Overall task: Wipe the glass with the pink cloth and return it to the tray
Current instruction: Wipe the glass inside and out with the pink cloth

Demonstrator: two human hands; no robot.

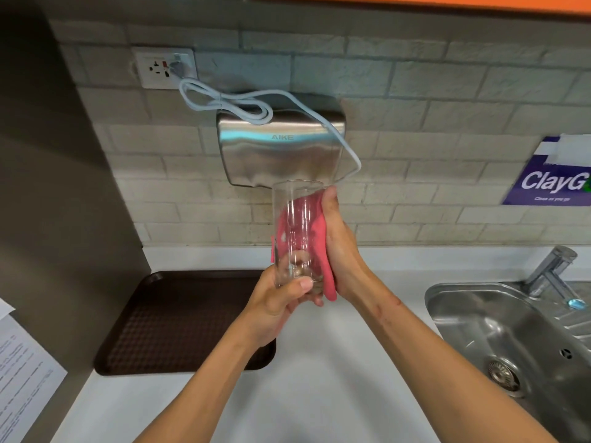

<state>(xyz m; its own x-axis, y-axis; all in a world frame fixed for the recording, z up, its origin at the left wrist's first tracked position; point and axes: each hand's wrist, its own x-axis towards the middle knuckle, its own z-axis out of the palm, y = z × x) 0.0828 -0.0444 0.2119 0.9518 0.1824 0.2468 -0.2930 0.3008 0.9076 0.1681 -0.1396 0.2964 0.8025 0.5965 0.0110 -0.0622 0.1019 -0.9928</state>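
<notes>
A left hand grips the glass base; the right hand presses the pink cloth against it, above the worktop's bare brown tray.

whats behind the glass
The pink cloth, pressed to the glass by the right hand. That hand's fingers are covered by the cloth.

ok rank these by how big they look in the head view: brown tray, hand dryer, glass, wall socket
1. brown tray, largest, though partly hidden by the left arm
2. hand dryer
3. glass, held nearer the camera, so likely flattered
4. wall socket, smallest
</notes>
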